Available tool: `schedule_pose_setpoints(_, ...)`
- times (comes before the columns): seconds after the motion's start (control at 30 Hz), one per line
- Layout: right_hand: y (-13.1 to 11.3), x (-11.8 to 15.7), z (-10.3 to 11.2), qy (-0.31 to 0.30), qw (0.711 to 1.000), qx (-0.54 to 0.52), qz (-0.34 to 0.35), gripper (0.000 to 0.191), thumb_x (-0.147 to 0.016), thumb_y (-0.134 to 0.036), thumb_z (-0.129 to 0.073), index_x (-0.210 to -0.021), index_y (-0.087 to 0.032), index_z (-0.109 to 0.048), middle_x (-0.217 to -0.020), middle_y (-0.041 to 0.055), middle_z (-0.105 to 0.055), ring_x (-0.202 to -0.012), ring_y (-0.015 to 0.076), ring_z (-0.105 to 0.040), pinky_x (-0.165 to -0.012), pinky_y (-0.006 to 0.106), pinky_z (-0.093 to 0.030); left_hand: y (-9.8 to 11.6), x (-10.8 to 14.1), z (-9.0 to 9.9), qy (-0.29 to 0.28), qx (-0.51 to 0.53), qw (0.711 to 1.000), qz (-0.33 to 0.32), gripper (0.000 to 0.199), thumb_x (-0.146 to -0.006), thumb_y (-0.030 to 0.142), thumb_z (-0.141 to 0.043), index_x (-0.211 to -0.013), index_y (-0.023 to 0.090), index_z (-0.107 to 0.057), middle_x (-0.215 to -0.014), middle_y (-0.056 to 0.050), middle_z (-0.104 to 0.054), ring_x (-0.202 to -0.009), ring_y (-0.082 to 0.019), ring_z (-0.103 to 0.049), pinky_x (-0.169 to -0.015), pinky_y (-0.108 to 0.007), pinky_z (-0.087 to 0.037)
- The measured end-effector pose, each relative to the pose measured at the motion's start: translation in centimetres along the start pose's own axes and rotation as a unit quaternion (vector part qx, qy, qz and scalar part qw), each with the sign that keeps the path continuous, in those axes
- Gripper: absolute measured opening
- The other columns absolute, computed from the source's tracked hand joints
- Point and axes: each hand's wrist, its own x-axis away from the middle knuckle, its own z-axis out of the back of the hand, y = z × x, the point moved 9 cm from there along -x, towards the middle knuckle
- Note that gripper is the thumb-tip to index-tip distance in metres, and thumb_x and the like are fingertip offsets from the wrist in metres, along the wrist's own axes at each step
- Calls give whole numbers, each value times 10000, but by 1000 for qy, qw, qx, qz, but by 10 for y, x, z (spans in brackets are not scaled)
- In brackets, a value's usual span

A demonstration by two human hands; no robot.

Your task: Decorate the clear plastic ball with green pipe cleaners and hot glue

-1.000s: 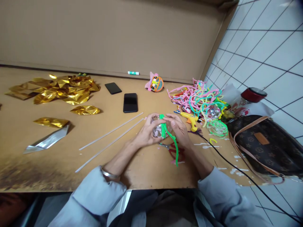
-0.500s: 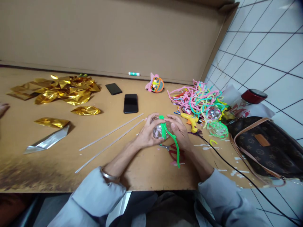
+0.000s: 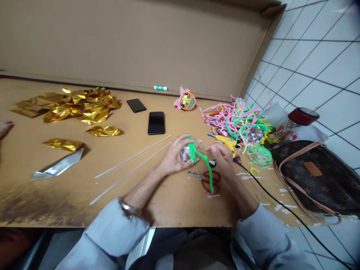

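Observation:
My left hand (image 3: 173, 155) is wrapped round a clear plastic ball (image 3: 185, 153). Green pipe cleaner (image 3: 192, 149) lies in strips over the ball, and one loose length (image 3: 209, 170) trails down to the right. To the right of the ball, my right hand (image 3: 221, 157) is apart from it with fingers curled in, and I see nothing in them. Just beyond that hand is a yellow glue gun (image 3: 227, 141), partly covered by it. Red-handled scissors (image 3: 205, 179) lie on the table below the ball, under the trailing pipe cleaner.
Clear glue sticks (image 3: 132, 172) lie left of my hands. Farther back are two phones (image 3: 156, 123), a decorated ball (image 3: 187, 100) and a pipe cleaner heap (image 3: 233, 116). Gold foil (image 3: 84, 107) is at the left, a brown handbag (image 3: 312, 176) at the right. Another person's hand (image 3: 4, 129) shows at the left edge.
My right hand has let go of the ball and drawn away to the right. The ball stays in my left hand, and more of the scissors shows.

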Motion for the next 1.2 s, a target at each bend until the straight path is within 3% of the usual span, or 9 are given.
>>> schedule_pose_setpoints(0.17,-6,0,-11,-59,997,50,7,435,-925,-498,-550,-588,-223,-529,-584,-21,-522,-612,151,-492,-669,344,-364,-2,0,0,-1,-5,1000,12,654,-725,323,-806,-1299,212,-513,-1414,-178,-486,-1345,-327,-492,-1103,-519,-433)
schedule_pose_setpoints(0.33,-12,0,-11,-39,999,35,9,379,-928,-412,-544,-598,-234,-483,-596,-24,-476,-600,149,-469,-636,325,-371,-4,0,0,5,1,1000,14,680,-708,335,-821,-1302,221,-509,-1409,-176,-487,-1338,-331,-496,-1098,-532,-433)
schedule_pose_setpoints(0.47,-24,2,-4,-11,999,1,42,332,-934,-364,-554,-631,-231,-526,-628,-14,-509,-639,158,-491,-644,328,-392,-4,0,-3,-2,8,1000,12,698,-693,339,-826,-1308,235,-513,-1407,-163,-499,-1330,-338,-500,-1099,-536,-429)
schedule_pose_setpoints(0.6,-15,4,0,10,999,-50,10,222,-959,-345,-518,-809,-240,-645,-757,3,-620,-738,176,-572,-689,332,-449,-3,0,-2,5,28,999,18,707,-686,341,-836,-1306,232,-515,-1412,-162,-498,-1338,-330,-495,-1099,-520,-431)
schedule_pose_setpoints(0.73,-13,4,-3,11,998,42,35,166,-921,-352,-591,-1029,-268,-685,-914,29,-686,-883,218,-614,-821,386,-474,0,1,-6,-12,29,999,20,729,-673,323,-846,-1314,226,-512,-1428,-164,-490,-1348,-332,-486,-1113,-528,-418)
schedule_pose_setpoints(0.9,-19,8,-17,-9,987,128,101,148,-902,-386,-637,-971,-300,-736,-940,48,-724,-924,253,-612,-883,451,-444,0,3,-10,-21,25,999,25,753,-659,322,-858,-1323,229,-516,-1427,-164,-497,-1349,-337,-489,-1121,-530,-414)
schedule_pose_setpoints(1.2,-15,11,-16,14,990,91,111,145,-928,-347,-618,-867,-298,-741,-914,21,-769,-968,250,-668,-934,477,-475,3,2,-10,-30,27,999,12,735,-672,289,-845,-1321,220,-508,-1441,-158,-485,-1354,-323,-484,-1130,-503,-416)
